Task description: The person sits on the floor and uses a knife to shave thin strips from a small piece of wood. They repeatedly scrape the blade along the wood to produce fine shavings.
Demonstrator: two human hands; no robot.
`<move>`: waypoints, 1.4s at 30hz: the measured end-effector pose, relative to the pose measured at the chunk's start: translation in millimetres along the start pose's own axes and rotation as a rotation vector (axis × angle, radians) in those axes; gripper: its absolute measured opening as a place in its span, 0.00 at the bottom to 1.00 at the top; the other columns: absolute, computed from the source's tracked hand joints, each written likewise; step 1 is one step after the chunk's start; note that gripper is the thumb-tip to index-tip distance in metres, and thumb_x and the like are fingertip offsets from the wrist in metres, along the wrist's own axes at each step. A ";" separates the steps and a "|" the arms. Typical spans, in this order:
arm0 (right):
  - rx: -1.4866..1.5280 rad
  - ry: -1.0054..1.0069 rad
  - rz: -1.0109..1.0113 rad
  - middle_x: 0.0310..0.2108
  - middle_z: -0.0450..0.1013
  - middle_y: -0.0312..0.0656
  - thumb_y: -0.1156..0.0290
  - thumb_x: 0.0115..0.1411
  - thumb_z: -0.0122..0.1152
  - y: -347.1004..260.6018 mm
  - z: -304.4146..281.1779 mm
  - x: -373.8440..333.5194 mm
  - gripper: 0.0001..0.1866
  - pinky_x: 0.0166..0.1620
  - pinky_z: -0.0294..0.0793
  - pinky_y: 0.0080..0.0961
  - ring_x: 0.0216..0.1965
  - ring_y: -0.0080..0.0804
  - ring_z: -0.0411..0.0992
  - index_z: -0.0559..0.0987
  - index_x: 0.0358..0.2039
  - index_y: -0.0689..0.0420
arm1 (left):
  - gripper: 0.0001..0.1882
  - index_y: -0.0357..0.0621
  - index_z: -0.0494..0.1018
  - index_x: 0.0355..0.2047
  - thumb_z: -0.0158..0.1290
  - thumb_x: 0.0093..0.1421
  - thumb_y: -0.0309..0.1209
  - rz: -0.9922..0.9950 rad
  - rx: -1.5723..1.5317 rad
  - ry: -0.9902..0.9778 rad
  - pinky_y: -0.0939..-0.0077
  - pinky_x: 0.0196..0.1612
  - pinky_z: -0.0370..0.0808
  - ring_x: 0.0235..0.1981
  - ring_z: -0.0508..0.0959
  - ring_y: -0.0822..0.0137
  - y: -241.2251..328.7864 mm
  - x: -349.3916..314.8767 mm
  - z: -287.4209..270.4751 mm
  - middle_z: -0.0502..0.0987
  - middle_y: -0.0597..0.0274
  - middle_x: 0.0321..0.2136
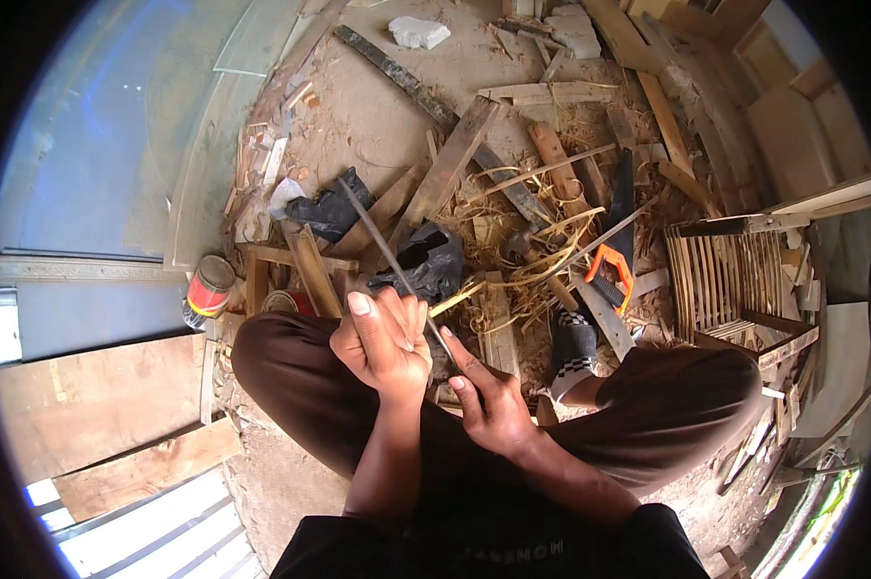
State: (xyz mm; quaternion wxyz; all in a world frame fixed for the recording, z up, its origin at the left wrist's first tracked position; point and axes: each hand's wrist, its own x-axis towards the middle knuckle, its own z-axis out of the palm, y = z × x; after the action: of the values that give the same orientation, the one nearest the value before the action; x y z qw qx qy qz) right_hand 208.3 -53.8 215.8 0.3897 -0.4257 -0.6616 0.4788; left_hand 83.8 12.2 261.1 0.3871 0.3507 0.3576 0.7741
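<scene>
A long, thin grey blade-like tool slants up and left from my right hand. That hand is closed around its lower end, with the index finger stretched along it; any handle is hidden in the palm. My left hand is curled shut beside the tool, thumb raised. A pale yellowish wooden strip pokes out by its fingers and seems held there, though the grip itself is covered. Curly wood shavings and a black plastic bag lie just beyond both hands.
A saw with an orange handle lies at the right among boards. Farther right stands a slatted wooden frame. At the left are a red paint can and a glass sheet. My bent legs flank the work.
</scene>
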 end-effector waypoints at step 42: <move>0.014 0.049 0.209 0.45 0.76 0.58 0.61 0.72 0.46 65.1 14.5 3.6 0.25 0.39 0.80 0.48 0.38 0.61 0.76 0.62 0.69 0.41 | 0.32 0.47 0.52 0.11 0.40 0.75 0.40 0.016 0.035 0.106 0.81 0.17 0.45 0.11 0.47 0.79 -2.8 6.1 1.3 0.53 0.70 0.10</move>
State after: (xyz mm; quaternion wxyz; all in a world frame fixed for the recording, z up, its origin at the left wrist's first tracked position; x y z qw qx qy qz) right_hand 206.2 -43.1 149.9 0.3568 -0.5011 -0.6004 0.5109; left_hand 83.1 19.0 261.1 0.3552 0.3189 0.3884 0.7882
